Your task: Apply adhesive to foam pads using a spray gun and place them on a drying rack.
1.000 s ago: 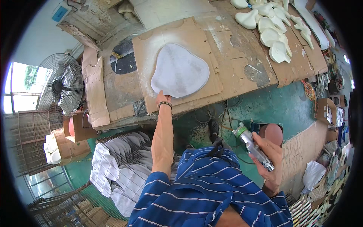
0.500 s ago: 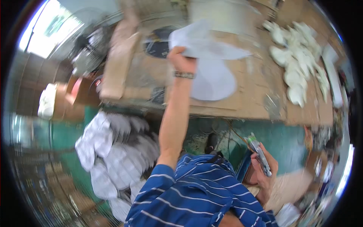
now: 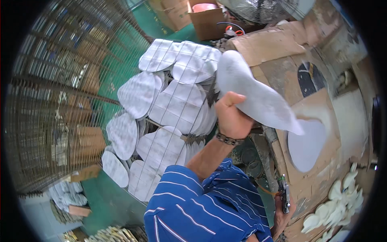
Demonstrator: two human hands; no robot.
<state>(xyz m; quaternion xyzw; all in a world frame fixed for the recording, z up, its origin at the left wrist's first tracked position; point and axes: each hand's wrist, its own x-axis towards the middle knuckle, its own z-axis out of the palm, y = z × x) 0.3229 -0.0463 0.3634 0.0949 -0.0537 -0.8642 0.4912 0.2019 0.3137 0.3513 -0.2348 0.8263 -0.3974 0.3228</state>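
Note:
My left hand point(image 3: 234, 117) grips the edge of a white sole-shaped sheet point(image 3: 258, 94), its thumb over the near side. The sheet is raised and tilted between the wire rack and the table. Low at my right side, my right hand point(image 3: 283, 209) is closed round a metal spray gun point(image 3: 285, 195) with a green top; part of that hand is hidden by the tool. Another white sheet point(image 3: 307, 145) lies flat on the cardboard-covered table point(image 3: 278, 76). Left of my left hand, overlapping stacks of similar white sheets point(image 3: 177, 107) rest on a wire rack point(image 3: 151, 121).
Cream-coloured, shoe-form pieces point(image 3: 336, 205) are heaped on the table's near right part. A dark sole-shaped piece point(image 3: 310, 78) lies farther back. A fan point(image 3: 262, 10) and an open carton point(image 3: 205, 22) stand beyond. Tall wire racking point(image 3: 52, 92) lines the left.
My view has turned left toward the rack. My left hand has carried the white sheet from above the table toward the stacks. My right hand still holds the spray gun low.

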